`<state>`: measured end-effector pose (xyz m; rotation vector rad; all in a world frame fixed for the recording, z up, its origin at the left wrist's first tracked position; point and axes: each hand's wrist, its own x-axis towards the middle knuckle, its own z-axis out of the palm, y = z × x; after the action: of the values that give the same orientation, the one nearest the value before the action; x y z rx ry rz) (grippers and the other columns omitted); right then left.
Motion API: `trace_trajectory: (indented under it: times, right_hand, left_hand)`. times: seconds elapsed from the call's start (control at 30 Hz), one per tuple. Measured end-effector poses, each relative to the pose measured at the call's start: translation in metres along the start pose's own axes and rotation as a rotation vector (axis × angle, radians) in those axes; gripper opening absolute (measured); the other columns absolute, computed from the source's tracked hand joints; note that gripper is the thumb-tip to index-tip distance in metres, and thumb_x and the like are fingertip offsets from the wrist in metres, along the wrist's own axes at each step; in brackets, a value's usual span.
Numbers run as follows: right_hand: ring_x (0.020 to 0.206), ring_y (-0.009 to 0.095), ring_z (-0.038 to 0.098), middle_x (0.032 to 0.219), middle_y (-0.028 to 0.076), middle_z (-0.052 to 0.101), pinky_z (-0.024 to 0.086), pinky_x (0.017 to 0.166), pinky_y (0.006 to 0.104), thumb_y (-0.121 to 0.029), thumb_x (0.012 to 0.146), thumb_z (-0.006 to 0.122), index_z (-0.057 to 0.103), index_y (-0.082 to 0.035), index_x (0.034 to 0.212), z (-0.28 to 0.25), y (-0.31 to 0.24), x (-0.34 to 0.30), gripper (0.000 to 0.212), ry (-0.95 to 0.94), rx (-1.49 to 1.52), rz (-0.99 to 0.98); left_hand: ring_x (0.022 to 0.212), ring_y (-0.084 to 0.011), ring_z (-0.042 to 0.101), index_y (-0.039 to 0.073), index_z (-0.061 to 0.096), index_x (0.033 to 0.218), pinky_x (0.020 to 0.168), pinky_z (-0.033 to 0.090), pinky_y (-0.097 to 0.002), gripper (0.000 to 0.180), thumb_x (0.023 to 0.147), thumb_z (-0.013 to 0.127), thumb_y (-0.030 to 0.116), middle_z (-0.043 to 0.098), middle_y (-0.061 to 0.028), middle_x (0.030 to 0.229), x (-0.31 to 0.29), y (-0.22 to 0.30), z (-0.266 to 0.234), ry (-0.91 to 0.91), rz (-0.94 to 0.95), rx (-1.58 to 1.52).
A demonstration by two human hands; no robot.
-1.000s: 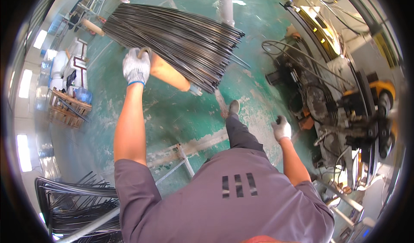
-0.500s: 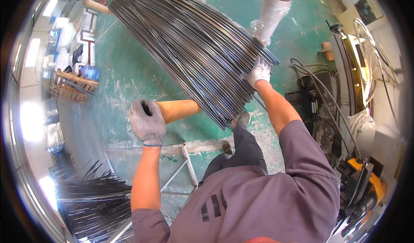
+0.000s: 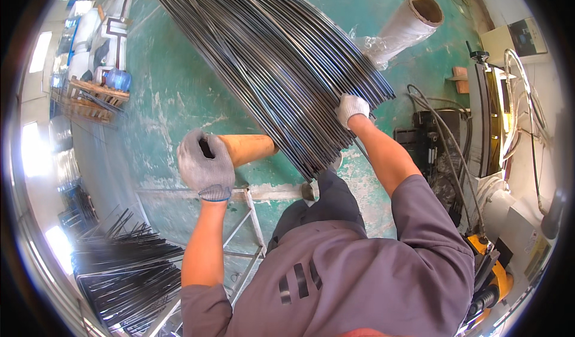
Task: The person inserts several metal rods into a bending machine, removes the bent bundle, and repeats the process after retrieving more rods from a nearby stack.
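Observation:
A wide bundle of long dark metal rods stretches from the far left to the middle, its near ends spread like a fan. On these ends, toward the right, my right hand in a whitish glove is closed, its fingers wrapped down among the rods. My left hand, in a grey glove, is curled with a dark gap inside the fist. A tan tube runs from behind it to the bundle's left edge. Whether the left fingers grip the tube is hidden.
Beyond the rods' right side is a film-wrapped tube. A machine with cables lines the right. A metal frame and more dark rods sit at lower left, a wooden pallet farther up. The floor is worn green.
My right hand has drawn back slightly from the outer right rods and its fingers have curled in. My left hand stays by the tan tube. The whole view has shifted a little.

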<state>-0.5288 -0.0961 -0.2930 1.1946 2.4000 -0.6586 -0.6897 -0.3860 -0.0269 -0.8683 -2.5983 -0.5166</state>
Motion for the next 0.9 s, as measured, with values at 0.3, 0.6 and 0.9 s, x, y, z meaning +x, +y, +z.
trace_trajectory:
  times: [0.3, 0.6, 0.9]
  right_hand:
    - [0.068, 0.024, 0.071, 0.088, 0.018, 0.073, 0.058, 0.056, 0.0370, -0.003, 0.093, 0.077, 0.053, 0.021, 0.133, -0.038, 0.016, -0.015, 0.053, -0.355, 1.051, 0.073]
    - [0.081, 0.022, 0.076, 0.106, 0.020, 0.077, 0.060, 0.080, 0.0361, -0.021, 0.094, 0.081, 0.059, 0.012, 0.135, -0.023, 0.004, -0.024, 0.057, -0.128, 0.594, -0.037]
    - [0.054, 0.019, 0.062, 0.066, 0.008, 0.065, 0.052, 0.050, 0.0354, -0.036, 0.103, 0.068, 0.068, 0.002, 0.087, -0.075, -0.011, -0.153, 0.041, -0.299, 0.892, 0.043]
  left_hand:
    - [0.084, -0.0380, 0.067, 0.002, 0.069, 0.099, 0.076, 0.054, -0.0467, 0.012, 0.091, 0.070, 0.012, 0.070, -0.0156, 0.091, -0.003, -0.004, -0.002, 0.077, 0.042, 0.010]
    - [0.086, -0.0398, 0.065, 0.005, 0.061, 0.085, 0.077, 0.052, -0.0522, 0.008, 0.081, 0.067, 0.005, 0.069, -0.0152, 0.091, 0.002, -0.006, -0.004, 0.241, 0.363, -0.038]
    - [0.099, -0.0322, 0.067, 0.007, 0.069, 0.098, 0.093, 0.053, -0.0443, 0.018, 0.081, 0.071, 0.008, 0.071, -0.0105, 0.097, -0.084, 0.016, 0.029, -0.021, 0.393, -0.478]
